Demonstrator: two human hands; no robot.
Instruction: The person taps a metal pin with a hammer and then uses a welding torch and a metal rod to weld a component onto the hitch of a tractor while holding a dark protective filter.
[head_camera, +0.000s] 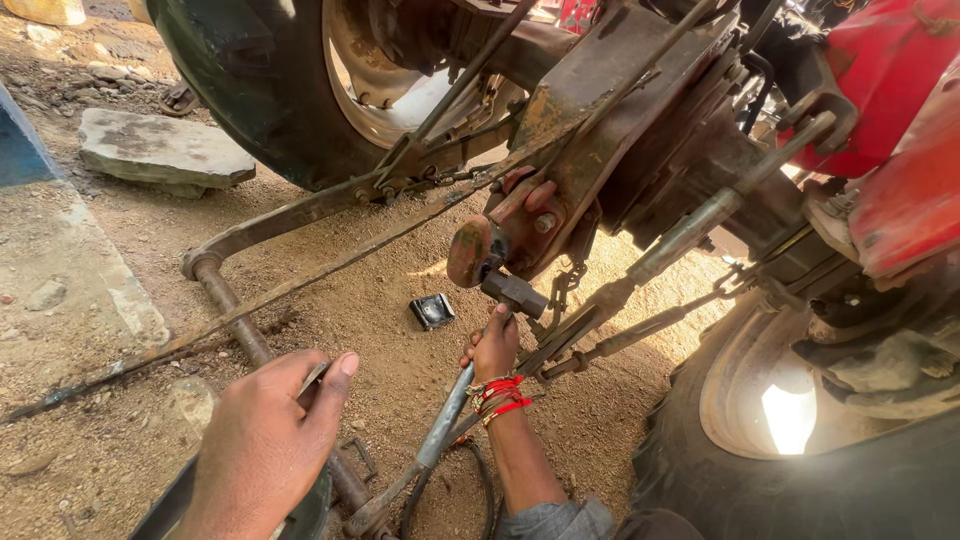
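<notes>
**Clerk:** Position of the work?

**Inspector:** Under the rear of a red tractor, on sandy ground (380, 300). A long grey steel bar (445, 420) rises from the lower edge of the view. Its dark square block head (515, 293) sits just below a rusty round-ended hitch fitting (475, 250). Whether the head touches the fitting, I cannot tell.

**Clerk:** Right hand?

**Inspector:** The right hand (495, 345), with red bands at the wrist, is at the top of the bar. Its fingers (497, 318) are curled around the shaft, directly under the block head.

**Clerk:** Left hand?

**Inspector:** The left hand (265, 440) is low in the foreground, well apart from the bar's head, and seen from the back. Thumb and fingers are pressed together, and a thin grey metal strip (312, 378) shows between them. It appears pinched.

**Clerk:** Step in hand?

**Inspector:** In my judgement, seating: the head is being guided onto the fitting, and no load is on the bar.

**Clerk:** Requirement for any further move?

**Inspector:** The head must be square on the fitting, with a firm hold lower on the shaft for leverage. The hanging chain (565, 285) and the rusty link arm (270, 225) are close by, so knuckles need room.

**Clerk:** Anything loose?

**Inspector:** A small black square box (432, 311) lies on the ground near the right hand, and a flat stone slab (165, 150) lies well apart.
</notes>
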